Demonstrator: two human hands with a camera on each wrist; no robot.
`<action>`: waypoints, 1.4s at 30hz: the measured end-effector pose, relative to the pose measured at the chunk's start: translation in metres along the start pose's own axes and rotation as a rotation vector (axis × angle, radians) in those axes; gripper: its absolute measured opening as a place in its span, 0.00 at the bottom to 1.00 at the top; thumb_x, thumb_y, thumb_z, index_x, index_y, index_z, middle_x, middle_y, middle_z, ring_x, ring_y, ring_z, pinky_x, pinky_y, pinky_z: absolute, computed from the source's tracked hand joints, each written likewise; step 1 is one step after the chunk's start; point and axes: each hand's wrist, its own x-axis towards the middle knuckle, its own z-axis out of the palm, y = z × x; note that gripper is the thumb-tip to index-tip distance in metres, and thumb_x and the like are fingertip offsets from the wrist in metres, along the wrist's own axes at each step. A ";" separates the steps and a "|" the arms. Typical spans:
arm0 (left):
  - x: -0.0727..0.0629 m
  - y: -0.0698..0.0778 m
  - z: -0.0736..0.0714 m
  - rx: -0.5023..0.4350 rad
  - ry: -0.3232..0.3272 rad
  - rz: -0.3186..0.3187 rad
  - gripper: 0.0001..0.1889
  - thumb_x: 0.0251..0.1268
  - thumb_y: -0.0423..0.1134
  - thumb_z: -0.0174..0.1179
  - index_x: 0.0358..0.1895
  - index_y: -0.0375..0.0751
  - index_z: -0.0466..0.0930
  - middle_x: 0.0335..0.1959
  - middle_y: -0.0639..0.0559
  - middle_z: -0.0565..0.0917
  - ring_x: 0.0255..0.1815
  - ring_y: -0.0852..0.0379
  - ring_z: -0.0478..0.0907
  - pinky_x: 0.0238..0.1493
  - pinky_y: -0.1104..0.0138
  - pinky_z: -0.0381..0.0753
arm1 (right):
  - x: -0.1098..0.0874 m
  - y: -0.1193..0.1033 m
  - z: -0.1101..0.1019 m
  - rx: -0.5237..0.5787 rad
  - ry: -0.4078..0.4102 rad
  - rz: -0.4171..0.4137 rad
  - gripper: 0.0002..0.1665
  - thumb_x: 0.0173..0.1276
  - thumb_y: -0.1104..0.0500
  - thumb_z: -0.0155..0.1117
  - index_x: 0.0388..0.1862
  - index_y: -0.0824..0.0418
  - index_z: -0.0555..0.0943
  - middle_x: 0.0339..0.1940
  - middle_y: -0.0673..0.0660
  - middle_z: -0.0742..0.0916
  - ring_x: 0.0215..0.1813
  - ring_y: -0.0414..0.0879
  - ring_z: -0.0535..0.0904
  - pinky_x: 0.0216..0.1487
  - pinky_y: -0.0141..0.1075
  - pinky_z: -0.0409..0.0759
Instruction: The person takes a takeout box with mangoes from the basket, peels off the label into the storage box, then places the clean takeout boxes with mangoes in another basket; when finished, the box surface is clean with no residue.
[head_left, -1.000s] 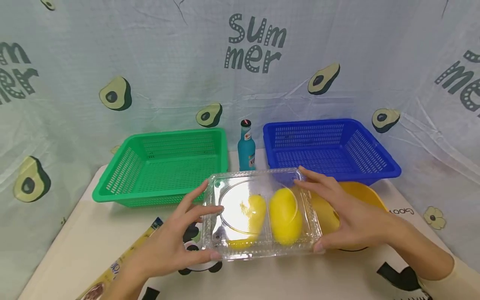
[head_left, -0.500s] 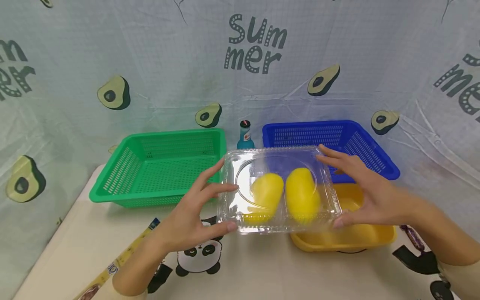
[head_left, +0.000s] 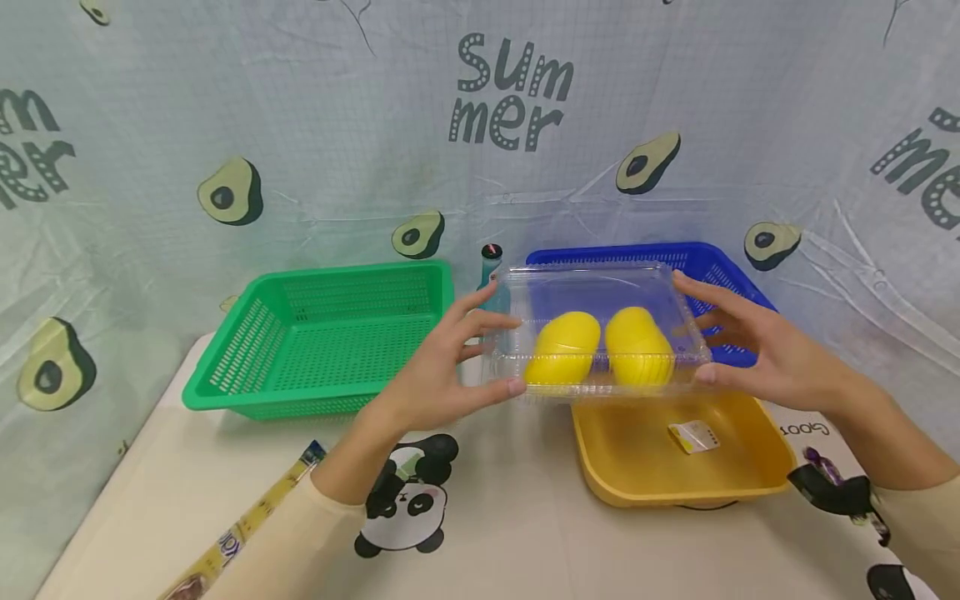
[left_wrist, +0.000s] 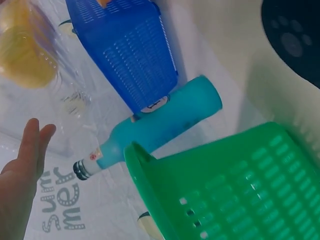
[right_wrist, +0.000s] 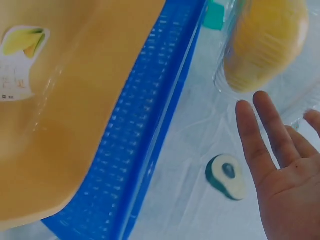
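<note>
A clear plastic clamshell box [head_left: 592, 287] with two yellow mangoes [head_left: 566, 346] inside is held up in the air, tilted, in the head view. My left hand [head_left: 450, 358] grips its left edge between thumb and fingers. At the right edge my right hand [head_left: 757, 342] holds it the same way. Below the box, on the table, is a yellow basin [head_left: 675, 479] with a small printed label [head_left: 693, 436] in it. The left wrist view shows one mango [left_wrist: 25, 50] through the plastic; the right wrist view has a mango [right_wrist: 265, 45] above the right fingers.
A green basket [head_left: 337, 354] stands at the back left and a blue basket [head_left: 720, 260] behind the box. Between them is a blue-green bottle [left_wrist: 165, 120], partly hidden in the head view. A long yellow packet [head_left: 243, 529] lies front left, a purple-wrapped item [head_left: 825, 467] at right.
Both hands have lifted the box and carried it to the right and away. It has tilted, and the yellow basin with its label has come into sight below.
</note>
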 end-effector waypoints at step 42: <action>0.115 -0.030 0.054 0.358 -0.245 -0.160 0.28 0.69 0.58 0.65 0.67 0.52 0.77 0.81 0.46 0.60 0.81 0.44 0.59 0.76 0.48 0.66 | 0.008 0.094 0.000 0.010 0.136 0.424 0.29 0.81 0.52 0.57 0.78 0.55 0.70 0.75 0.64 0.75 0.57 0.39 0.85 0.54 0.26 0.81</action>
